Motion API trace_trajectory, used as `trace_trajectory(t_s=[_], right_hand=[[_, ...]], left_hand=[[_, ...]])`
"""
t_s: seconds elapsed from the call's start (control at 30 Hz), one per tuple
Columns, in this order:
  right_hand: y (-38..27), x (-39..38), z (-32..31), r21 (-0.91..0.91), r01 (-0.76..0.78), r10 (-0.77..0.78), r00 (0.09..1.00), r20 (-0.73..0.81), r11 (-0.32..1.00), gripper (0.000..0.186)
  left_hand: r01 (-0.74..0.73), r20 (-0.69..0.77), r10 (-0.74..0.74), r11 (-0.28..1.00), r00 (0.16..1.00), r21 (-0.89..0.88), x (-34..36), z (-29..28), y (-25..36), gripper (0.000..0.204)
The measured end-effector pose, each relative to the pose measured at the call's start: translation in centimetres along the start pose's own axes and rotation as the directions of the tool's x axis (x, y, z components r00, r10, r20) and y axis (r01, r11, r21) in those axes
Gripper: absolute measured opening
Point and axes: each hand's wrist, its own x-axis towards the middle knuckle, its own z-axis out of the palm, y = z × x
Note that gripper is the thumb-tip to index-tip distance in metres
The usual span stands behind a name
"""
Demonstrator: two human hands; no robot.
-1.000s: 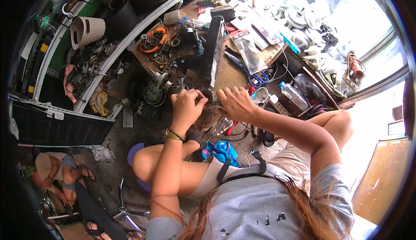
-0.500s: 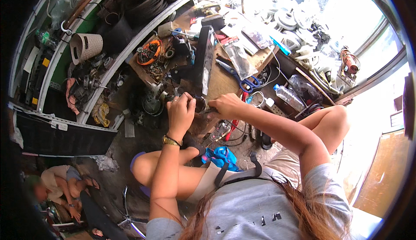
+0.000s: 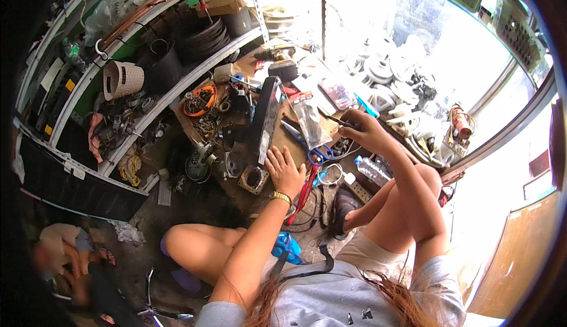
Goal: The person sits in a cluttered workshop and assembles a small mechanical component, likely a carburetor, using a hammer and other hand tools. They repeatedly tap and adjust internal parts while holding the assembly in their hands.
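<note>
My left hand (image 3: 284,173) rests with fingers spread by the lower end of a long black rectangular piece (image 3: 266,120) on the wooden bench (image 3: 233,179). Just left of it sits a square metal part with a dark round opening (image 3: 253,179). My right hand (image 3: 360,127) is closed on a dark slender tool (image 3: 342,121), whose tip points up-left over the bench. Beneath that hand lie blue-handled scissors (image 3: 319,155), a clear plastic packet (image 3: 310,123) and cables. Red-handled pliers or cutters (image 3: 306,191) lie below, near my left hand.
Metal shelving (image 3: 142,123) with black coils and buckets curves along the left. White plastic parts (image 3: 387,67) pile at the bright window. A bottle (image 3: 372,170) and power strip (image 3: 357,191) are at right. A crouching co-worker (image 3: 68,244) and chair base (image 3: 153,312) are at lower left.
My hands have separated from the metal part. My left hand moved right and opened; my right hand rose up-right and now holds a dark tool. The view shows more of the upper shelves and window.
</note>
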Motion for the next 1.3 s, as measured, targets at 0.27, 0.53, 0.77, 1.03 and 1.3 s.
trace_trajectory(t_s=[0.27,0.53,0.77,1.03,1.3], right_hand=[[7.0,3.5,4.1,-0.076,-0.128,0.126,0.992,-0.026,0.989,0.051],[8.4,11.3,11.2,-0.418,-0.143,0.072,0.981,-0.181,0.897,0.051],[3.9,7.5,15.2,-0.398,0.105,-0.236,0.926,-0.295,0.911,0.046],[-1.9,-4.0,25.6,-0.396,-0.040,0.047,0.999,0.009,0.917,0.096],[-2.9,-2.9,29.0,-0.461,-0.177,0.099,0.977,-0.188,0.869,0.094]], left_hand=[[-0.743,0.136,0.784,0.618,0.605,-0.256,-9.4,-6.8,1.2,0.053],[-0.292,0.316,0.503,0.798,0.805,-0.528,-9.3,-13.1,-3.8,0.019],[0.087,-0.063,-0.167,0.758,0.984,-0.646,-4.9,-14.7,-12.9,0.023],[0.175,-0.122,-0.233,0.915,0.965,-0.363,1.3,-10.0,-19.0,0.052],[0.172,0.027,-0.187,0.826,0.982,-0.537,0.8,-10.2,-20.3,0.034]])
